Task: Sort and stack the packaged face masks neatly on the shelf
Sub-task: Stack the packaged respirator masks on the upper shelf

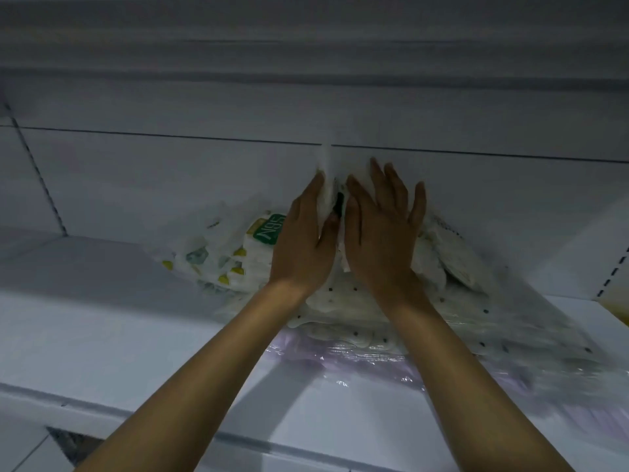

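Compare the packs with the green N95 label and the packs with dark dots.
The N95 packs carry a green label and yellow marks; the dotted packs show only small dark dots. The N95 packs lie left of the left hand; the dotted packs lie nearer the front edge, spreading right. Both are white, on the shelf.

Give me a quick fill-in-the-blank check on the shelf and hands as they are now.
1. The green label on a pack left of the hands reads ____.
2. The left hand and right hand press upright packs between them, fingers ____, not curled.
3. The dotted packs below the wrists lie ____ on the shelf.
4. The wrapped bundle at the front has a ____ tint.
Missing words: N95; straight; flat; purple.
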`<state>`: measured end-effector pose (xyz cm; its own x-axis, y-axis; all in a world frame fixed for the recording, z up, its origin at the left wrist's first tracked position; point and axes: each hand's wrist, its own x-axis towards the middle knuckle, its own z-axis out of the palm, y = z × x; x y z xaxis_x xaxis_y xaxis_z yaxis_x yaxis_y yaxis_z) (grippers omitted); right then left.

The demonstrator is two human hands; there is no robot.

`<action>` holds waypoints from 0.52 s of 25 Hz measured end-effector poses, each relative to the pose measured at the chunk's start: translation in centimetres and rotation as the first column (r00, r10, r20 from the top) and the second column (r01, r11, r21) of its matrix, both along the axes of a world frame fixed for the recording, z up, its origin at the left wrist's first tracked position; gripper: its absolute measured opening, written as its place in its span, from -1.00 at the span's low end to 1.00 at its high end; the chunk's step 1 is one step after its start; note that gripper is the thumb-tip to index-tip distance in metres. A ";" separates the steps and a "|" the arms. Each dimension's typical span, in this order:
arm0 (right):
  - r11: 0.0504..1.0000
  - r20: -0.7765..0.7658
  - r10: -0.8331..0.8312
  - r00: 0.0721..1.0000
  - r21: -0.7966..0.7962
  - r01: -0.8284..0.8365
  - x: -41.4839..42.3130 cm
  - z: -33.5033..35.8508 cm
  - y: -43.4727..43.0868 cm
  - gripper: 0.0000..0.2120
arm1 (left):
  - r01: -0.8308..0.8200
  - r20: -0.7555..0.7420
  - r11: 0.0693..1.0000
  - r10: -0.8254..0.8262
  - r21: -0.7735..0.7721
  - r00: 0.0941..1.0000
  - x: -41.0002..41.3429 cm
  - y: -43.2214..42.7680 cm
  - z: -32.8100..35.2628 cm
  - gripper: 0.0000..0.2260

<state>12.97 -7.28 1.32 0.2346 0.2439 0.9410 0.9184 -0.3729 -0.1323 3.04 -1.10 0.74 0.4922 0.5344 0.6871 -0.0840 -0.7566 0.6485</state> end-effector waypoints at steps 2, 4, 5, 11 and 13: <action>1.000 0.091 -0.007 0.996 0.018 0.006 -0.5 0.3 0.5 -0.62 | 0.001 0.006 0.997 0.000 -0.072 1.000 -0.6 0.3 0.0 -0.45; 0.998 0.147 0.044 0.988 0.028 -0.049 -1.3 1.2 1.2 -0.66 | -0.016 0.042 0.996 0.020 -0.085 0.999 -1.7 0.3 0.5 -0.45; 0.995 0.132 0.088 0.987 0.039 -0.094 -1.9 1.6 1.6 -0.66 | -0.018 0.077 0.996 0.025 -0.083 0.997 -2.2 0.4 0.8 -0.46; 0.602 -0.577 0.757 0.306 0.433 -0.671 -9.1 4.6 3.3 -0.76 | -0.033 0.216 0.984 0.071 -0.177 0.974 -5.7 1.8 1.9 -0.43; 0.561 -0.639 0.739 0.213 0.409 -0.720 -9.9 3.9 4.1 -0.55 | 0.010 0.240 0.966 0.055 -0.260 0.969 -6.9 2.5 1.2 -0.40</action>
<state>3.02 -3.20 5.20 0.4958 0.6612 0.5631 0.3766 0.4206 -0.8254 -3.90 1.39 1.92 0.3132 0.7176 0.6221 -0.2484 -0.5703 0.7830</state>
